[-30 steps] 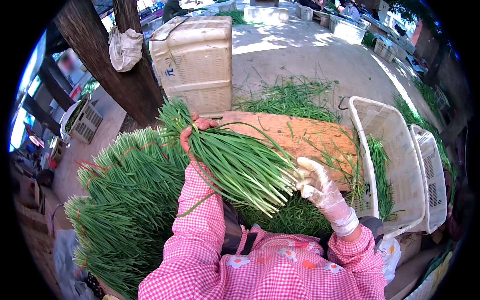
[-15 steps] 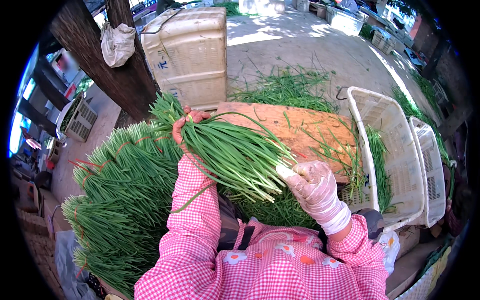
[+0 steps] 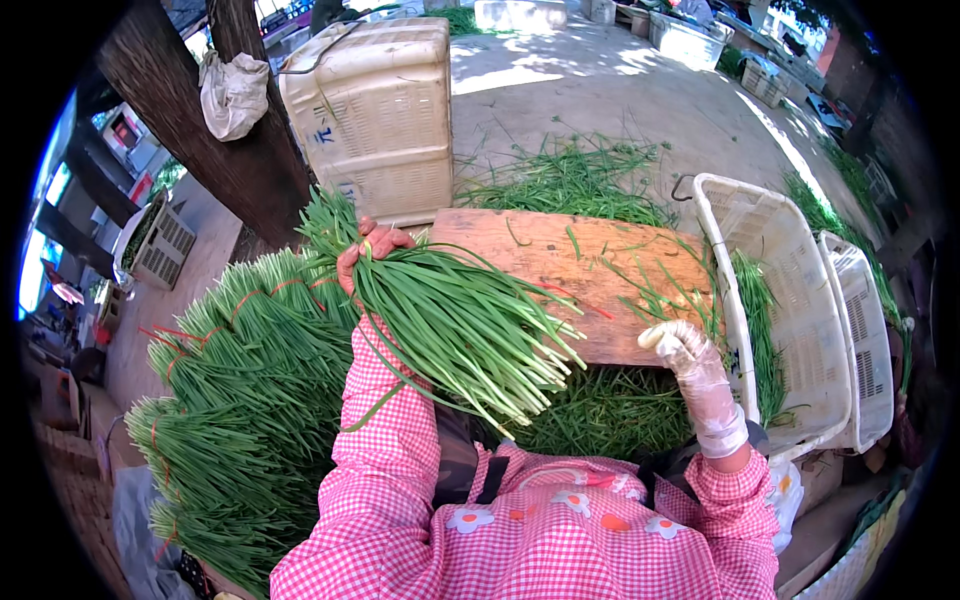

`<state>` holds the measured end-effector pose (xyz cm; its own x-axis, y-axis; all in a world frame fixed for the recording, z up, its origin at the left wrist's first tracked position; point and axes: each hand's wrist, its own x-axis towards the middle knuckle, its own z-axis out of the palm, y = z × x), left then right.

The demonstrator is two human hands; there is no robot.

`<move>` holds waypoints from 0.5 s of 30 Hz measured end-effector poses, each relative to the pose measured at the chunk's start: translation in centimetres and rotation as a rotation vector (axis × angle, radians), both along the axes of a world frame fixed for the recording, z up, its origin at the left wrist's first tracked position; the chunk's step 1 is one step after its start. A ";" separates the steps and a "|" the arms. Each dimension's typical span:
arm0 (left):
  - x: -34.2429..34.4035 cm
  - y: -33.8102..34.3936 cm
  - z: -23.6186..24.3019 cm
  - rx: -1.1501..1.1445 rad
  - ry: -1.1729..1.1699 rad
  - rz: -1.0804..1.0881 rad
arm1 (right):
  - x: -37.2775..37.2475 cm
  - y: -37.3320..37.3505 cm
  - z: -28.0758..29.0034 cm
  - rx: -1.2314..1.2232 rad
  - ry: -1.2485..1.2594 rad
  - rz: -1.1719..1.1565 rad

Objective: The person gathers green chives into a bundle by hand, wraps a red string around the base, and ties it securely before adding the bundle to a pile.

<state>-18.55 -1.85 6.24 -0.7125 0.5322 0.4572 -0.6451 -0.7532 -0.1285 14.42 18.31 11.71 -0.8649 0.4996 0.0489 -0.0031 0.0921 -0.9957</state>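
Green chives (image 3: 455, 325) are pinched at one end by the left hand (image 3: 365, 255); the gloved right hand (image 3: 680, 350), fingers loosely curled, holds nothing, so the loose ends could slide out.

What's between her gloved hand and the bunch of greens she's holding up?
In the head view, bare wooden board and loose greens below separate the right hand from the bunch.

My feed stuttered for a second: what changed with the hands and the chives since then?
The right hand, gloved, let go of the cut ends of the chive bunch and moved right, to the near edge of the wooden board. The left hand kept its grip near the leafy end, holding the bunch alone. The tied bundles and white crates stayed put.
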 end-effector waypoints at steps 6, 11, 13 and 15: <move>1.5 1.0 0.9 -0.036 0.076 -0.042 | -4.5 -3.3 -0.6 0.803 0.100 0.047; 1.7 1.1 1.0 -0.012 0.069 -0.016 | -4.0 -3.3 -2.2 0.373 0.123 0.185; 1.8 1.0 1.1 0.034 0.074 -0.032 | -2.4 -2.7 -2.0 -0.015 0.158 0.039; 1.8 0.8 1.2 0.047 0.085 -0.055 | -1.3 -0.3 -2.8 -0.371 0.406 0.048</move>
<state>-16.72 -1.10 7.47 -0.6402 0.5460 0.5404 -0.6956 -0.7106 -0.1061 13.17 18.03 8.87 -0.8353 0.5074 0.2117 -0.3894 -0.2740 -0.8794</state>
